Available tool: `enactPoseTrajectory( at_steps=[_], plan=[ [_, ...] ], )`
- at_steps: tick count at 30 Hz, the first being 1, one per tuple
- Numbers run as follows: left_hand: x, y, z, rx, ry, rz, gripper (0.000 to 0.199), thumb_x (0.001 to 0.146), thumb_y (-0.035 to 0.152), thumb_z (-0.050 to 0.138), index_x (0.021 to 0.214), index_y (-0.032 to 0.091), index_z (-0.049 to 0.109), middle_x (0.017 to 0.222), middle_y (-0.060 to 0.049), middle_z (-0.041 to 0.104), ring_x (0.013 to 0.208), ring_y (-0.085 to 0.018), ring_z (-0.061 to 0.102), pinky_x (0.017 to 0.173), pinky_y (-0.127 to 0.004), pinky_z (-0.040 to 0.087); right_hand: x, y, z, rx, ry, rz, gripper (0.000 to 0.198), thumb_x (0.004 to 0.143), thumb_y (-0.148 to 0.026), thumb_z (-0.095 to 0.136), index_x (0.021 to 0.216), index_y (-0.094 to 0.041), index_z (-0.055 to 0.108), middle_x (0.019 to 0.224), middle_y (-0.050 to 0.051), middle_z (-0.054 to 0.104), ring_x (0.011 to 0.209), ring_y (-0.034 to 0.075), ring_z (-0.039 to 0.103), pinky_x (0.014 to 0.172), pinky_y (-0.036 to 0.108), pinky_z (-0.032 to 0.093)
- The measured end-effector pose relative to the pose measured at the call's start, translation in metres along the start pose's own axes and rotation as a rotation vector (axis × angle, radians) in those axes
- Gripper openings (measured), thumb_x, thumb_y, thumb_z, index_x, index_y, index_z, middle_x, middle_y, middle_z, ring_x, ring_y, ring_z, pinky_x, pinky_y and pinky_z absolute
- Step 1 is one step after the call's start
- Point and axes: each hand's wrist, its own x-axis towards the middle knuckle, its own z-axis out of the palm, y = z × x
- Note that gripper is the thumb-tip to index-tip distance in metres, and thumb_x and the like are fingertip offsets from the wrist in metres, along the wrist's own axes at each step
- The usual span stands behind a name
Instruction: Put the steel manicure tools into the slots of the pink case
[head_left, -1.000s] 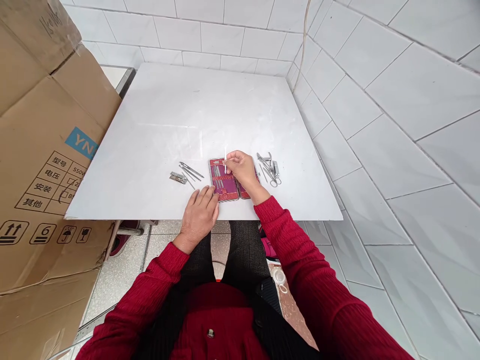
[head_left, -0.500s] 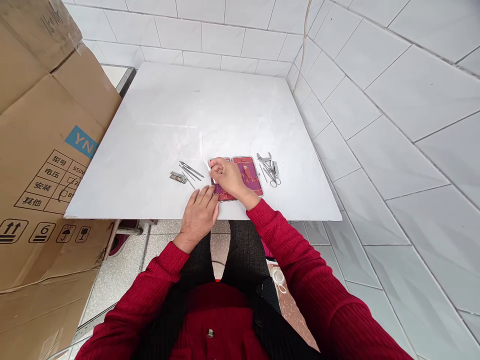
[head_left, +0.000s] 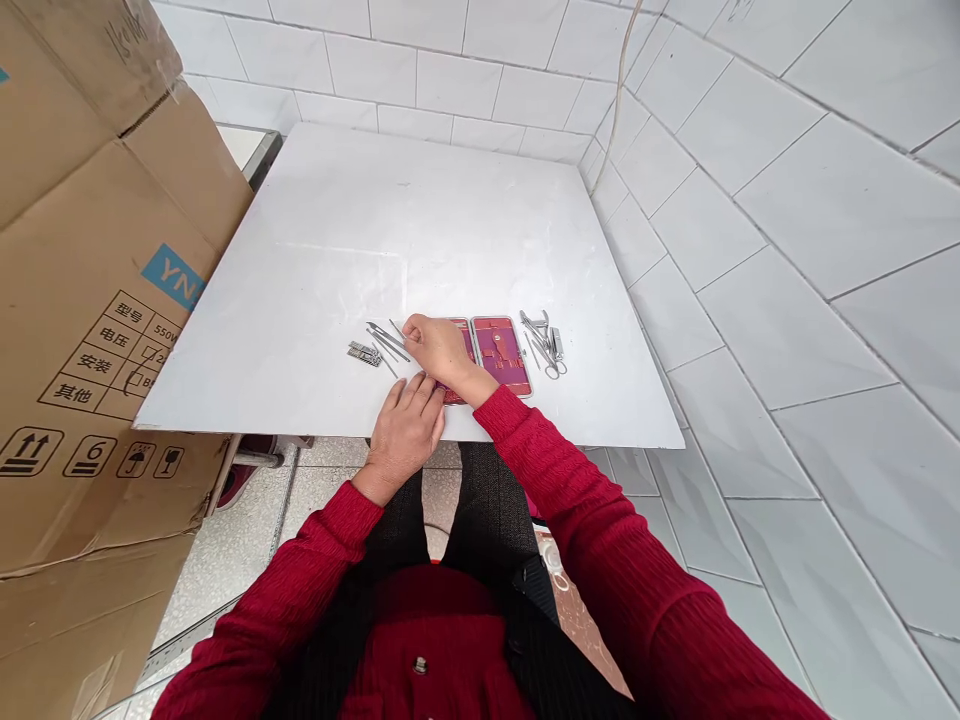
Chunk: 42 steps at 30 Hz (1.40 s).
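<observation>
An opened red and purple manicure case (head_left: 504, 372) with a metal rim lies near the table's front edge. My right hand (head_left: 441, 352) hangs over its left half, thumb and fingers pinched on a slim metal tool (head_left: 396, 328) whose exact kind is unclear. My left hand (head_left: 409, 425) lies on the case's lower left corner with its fingers stretched out. Left of the hands are dark tweezers (head_left: 388, 343), thin metal sticks and nail clippers (head_left: 364, 353). Small scissors (head_left: 553, 365), cuticle nippers (head_left: 534, 322) and another nail clipper (head_left: 556, 343) lie to the case's right.
The white table (head_left: 465, 220) meets tiled walls at the back and right. Tall cardboard boxes (head_left: 90, 300) stand along the left side. A pale cable (head_left: 619, 95) runs down the corner. My legs are below the front edge.
My right hand has shifted left, bringing the slim tool beside the tweezers and sticks. My left hand stays at the case's corner. The whole view has shifted slightly.
</observation>
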Motion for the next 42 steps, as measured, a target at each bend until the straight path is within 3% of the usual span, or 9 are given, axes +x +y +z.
enactPoseTrajectory(
  at_steps=[16, 24, 29, 42],
  plan=[
    [0.001, 0.0, -0.001, -0.004, 0.022, 0.011, 0.031, 0.099, 0.017, 0.053, 0.125, 0.011, 0.068, 0.131, -0.018, 0.071, 0.127, -0.032, 0.064, 0.111, -0.05, 0.047, -0.012, -0.011, -0.005, -0.083, -0.025, -0.016, 0.021, 0.095, -0.017, 0.054, 0.107, -0.021, 0.07, 0.105, 0.004, 0.076, 0.088, 0.02, 0.066, 0.07, 0.029, 0.039],
    [0.002, -0.001, -0.004, 0.011, 0.03, 0.032, 0.017, 0.098, 0.018, 0.055, 0.1, 0.015, 0.072, 0.096, -0.012, 0.074, 0.101, -0.028, 0.07, 0.106, -0.048, 0.051, -0.017, -0.03, -0.008, -0.068, -0.156, -0.081, 0.013, 0.097, -0.027, 0.061, 0.098, -0.021, 0.072, 0.099, 0.002, 0.076, 0.086, 0.018, 0.064, 0.068, 0.027, 0.036],
    [0.002, -0.001, -0.003, 0.006, 0.036, 0.035, 0.016, 0.098, 0.017, 0.056, 0.099, 0.015, 0.071, 0.095, -0.012, 0.073, 0.099, -0.028, 0.068, 0.104, -0.048, 0.051, -0.015, -0.034, -0.006, -0.129, -0.186, -0.092, 0.015, 0.099, -0.03, 0.061, 0.105, -0.021, 0.071, 0.105, 0.004, 0.075, 0.09, 0.019, 0.064, 0.068, 0.028, 0.037],
    [0.001, -0.002, -0.001, -0.031, -0.006, 0.009, 0.02, 0.098, 0.017, 0.053, 0.097, 0.017, 0.073, 0.094, -0.013, 0.072, 0.099, -0.028, 0.068, 0.102, -0.049, 0.051, -0.014, -0.039, 0.0, -0.285, -0.185, -0.081, 0.017, 0.098, -0.02, 0.054, 0.104, -0.017, 0.07, 0.106, 0.01, 0.077, 0.094, 0.024, 0.07, 0.074, 0.031, 0.046]
  ],
)
